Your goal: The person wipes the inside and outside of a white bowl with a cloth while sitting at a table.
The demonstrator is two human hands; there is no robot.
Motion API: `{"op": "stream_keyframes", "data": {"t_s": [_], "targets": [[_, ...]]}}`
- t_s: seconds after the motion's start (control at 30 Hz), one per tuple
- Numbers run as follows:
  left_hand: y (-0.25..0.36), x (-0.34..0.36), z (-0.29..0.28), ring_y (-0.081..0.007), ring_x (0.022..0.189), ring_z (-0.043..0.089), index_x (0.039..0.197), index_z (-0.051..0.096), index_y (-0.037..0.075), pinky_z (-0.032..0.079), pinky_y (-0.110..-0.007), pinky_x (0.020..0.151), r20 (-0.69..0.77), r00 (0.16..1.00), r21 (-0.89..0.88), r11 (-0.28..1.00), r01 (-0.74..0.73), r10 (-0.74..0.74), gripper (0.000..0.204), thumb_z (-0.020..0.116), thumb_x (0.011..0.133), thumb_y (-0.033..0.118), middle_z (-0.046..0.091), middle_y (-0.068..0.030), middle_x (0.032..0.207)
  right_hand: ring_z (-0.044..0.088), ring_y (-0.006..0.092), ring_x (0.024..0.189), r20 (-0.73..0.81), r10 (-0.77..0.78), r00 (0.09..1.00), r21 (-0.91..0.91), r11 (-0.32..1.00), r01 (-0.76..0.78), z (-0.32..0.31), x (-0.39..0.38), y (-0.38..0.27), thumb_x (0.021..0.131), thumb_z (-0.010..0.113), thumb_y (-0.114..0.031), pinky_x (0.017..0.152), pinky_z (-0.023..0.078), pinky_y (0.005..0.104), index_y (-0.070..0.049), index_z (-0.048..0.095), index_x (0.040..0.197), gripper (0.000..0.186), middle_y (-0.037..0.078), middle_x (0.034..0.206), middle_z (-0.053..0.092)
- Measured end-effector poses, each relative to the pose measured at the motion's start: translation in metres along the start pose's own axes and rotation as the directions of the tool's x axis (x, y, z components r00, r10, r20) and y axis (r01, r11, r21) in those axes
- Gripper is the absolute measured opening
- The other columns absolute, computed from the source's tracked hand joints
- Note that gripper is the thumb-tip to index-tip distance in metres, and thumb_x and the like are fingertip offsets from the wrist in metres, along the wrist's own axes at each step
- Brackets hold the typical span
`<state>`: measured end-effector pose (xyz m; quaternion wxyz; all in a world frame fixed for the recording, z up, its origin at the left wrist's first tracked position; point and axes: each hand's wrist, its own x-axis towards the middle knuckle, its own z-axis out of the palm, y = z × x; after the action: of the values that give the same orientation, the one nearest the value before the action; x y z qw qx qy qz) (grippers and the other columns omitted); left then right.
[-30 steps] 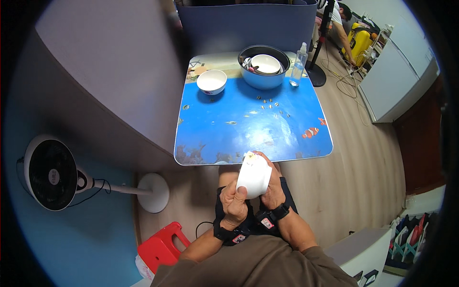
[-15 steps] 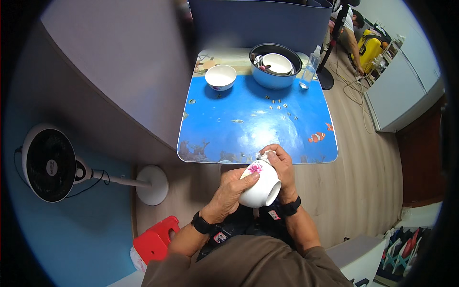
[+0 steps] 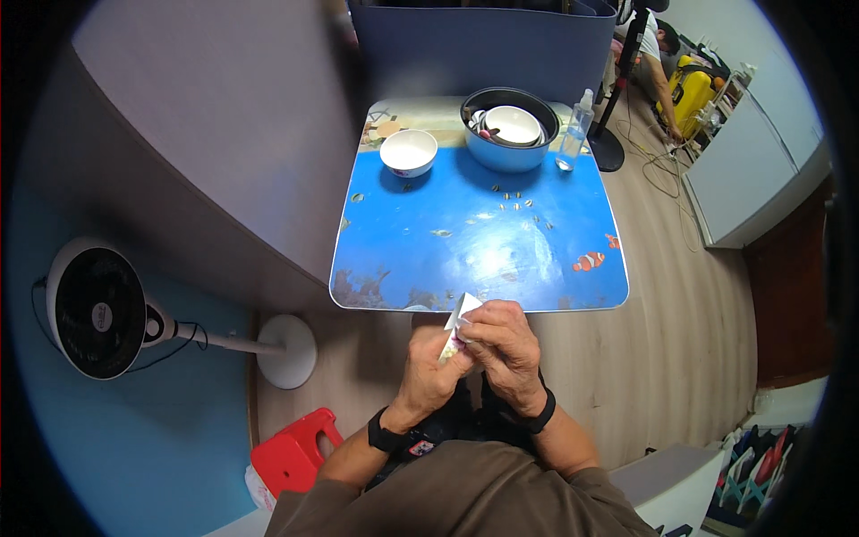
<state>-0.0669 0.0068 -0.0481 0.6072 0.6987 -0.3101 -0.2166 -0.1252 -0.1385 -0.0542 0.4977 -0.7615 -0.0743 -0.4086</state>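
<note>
A white bowl with a pink flower pattern (image 3: 449, 347) is tilted in front of me, just off the near table edge. My left hand (image 3: 428, 374) is closed round one side of it. The fingers of my right hand (image 3: 503, 347) are bent and pressed against the bowl, pinching a crumpled white cloth or tissue that is mostly hidden behind them. On the blue table (image 3: 420, 255), a second white bowl (image 3: 409, 154) stands upright at the far left. A deep round pot (image 3: 506, 157) at the back holds a white bowl (image 3: 514, 123) and spoons.
A clear spray bottle (image 3: 573, 134) stands at the table's back right corner. Left of the table are a standing fan (image 3: 98, 309) and a red stool (image 3: 288, 455). Another person's arm (image 3: 662, 94) reaches down near a yellow case (image 3: 689, 94); cables (image 3: 667, 166) lie on the floor there.
The held bowl has turned from its base facing right to a steep, nearly edge-on tilt. My right hand has moved down and left across it. The view has shifted slightly.
</note>
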Motion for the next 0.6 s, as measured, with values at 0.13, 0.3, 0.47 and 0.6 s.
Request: {"op": "stream_keyframes", "data": {"t_s": [0.13, 0.3, 0.47, 0.6], "targets": [[0.007, -0.007, 0.011, -0.0098, 0.066, 0.058, 0.093, 0.068, -0.004, 0.046, -0.027, 0.060, -0.092, 0.994, -0.079, 0.995, -0.058, 0.050, 0.027, 0.067, 0.086, 0.022, 0.061, -0.0029, 0.070, 0.062, 0.0236, 0.090, -0.044, 0.161, 0.986, 0.159, 0.975, -0.152, -0.003, 0.002, 0.008, 0.081, 0.069, -0.001, 0.081, 0.049, 0.0336, -0.002, 0.070, 0.096, 0.015, 0.011, 0.096, 0.069], [0.018, -0.015, 0.010, -0.0206, 0.067, 0.063, 0.093, 0.069, -0.001, 0.047, -0.031, 0.060, -0.034, 0.978, 0.066, 0.977, -0.201, 0.204, 0.021, 0.067, 0.086, 0.019, 0.066, -0.0115, 0.073, 0.063, 0.0171, 0.084, 0.046, 0.581, 0.812, 0.330, 0.759, -0.561, -0.012, 0.004, 0.020, 0.089, 0.058, -0.004, 0.072, 0.050, 0.0288, 0.002, 0.068, 0.097, 0.014, 0.011, 0.097, 0.068], [-0.021, -0.005, -0.001, -0.0177, 0.065, 0.062, 0.094, 0.069, -0.001, 0.047, -0.029, 0.060, -0.123, 0.966, 0.046, 0.973, -0.225, 0.229, 0.027, 0.070, 0.085, 0.024, 0.067, -0.0105, 0.075, 0.062, 0.0265, 0.090, 0.062, -0.112, 0.992, -0.013, 0.994, 0.113, 0.005, -0.010, -0.020, 0.076, 0.072, -0.002, 0.085, 0.048, 0.0389, -0.005, 0.070, 0.093, 0.018, 0.009, 0.099, 0.067], [0.004, -0.014, 0.007, -0.0128, 0.067, 0.061, 0.094, 0.069, -0.003, 0.047, -0.028, 0.060, -0.158, 0.965, -0.043, 0.975, -0.219, 0.209, 0.028, 0.068, 0.086, 0.024, 0.068, -0.0067, 0.079, 0.062, 0.0269, 0.091, 0.005, -0.144, 0.990, -0.064, 0.988, 0.144, 0.004, -0.011, -0.021, 0.074, 0.072, -0.002, 0.088, 0.046, 0.0416, -0.008, 0.071, 0.093, 0.020, 0.006, 0.097, 0.068]]}}
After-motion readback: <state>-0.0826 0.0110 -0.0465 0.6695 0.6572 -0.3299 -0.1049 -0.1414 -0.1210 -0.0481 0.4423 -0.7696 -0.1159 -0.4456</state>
